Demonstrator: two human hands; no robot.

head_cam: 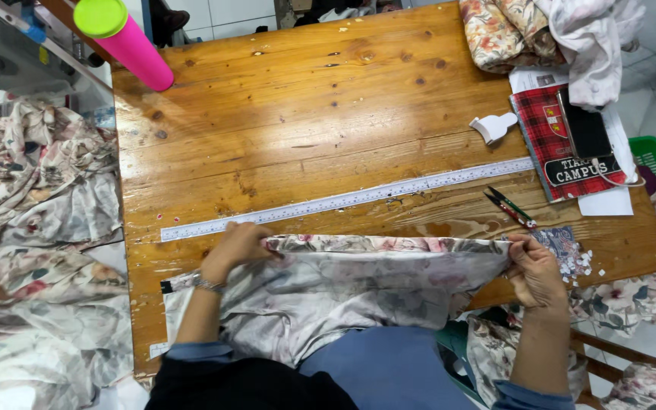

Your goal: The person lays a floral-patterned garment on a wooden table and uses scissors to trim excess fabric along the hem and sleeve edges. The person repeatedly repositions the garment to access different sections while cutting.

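A piece of floral satin fabric (358, 285) lies over the near edge of a wooden table (305, 99). My left hand (237, 247) grips its top edge at the left, and my right hand (534, 269) grips the same edge at the right. The edge is stretched straight between them. It runs just below a long metal ruler (343, 201) that lies slantwise across the table. A bracelet sits on my left wrist.
Small thread snips (510, 207) lie right of the ruler. A red plaid notebook (563, 144) with a dark phone on it, a white plastic piece (493, 127), and bundled cloth (525, 30) sit at the far right. A pink bottle (124, 39) stands far left. Fabric piles (39, 250) cover the floor.
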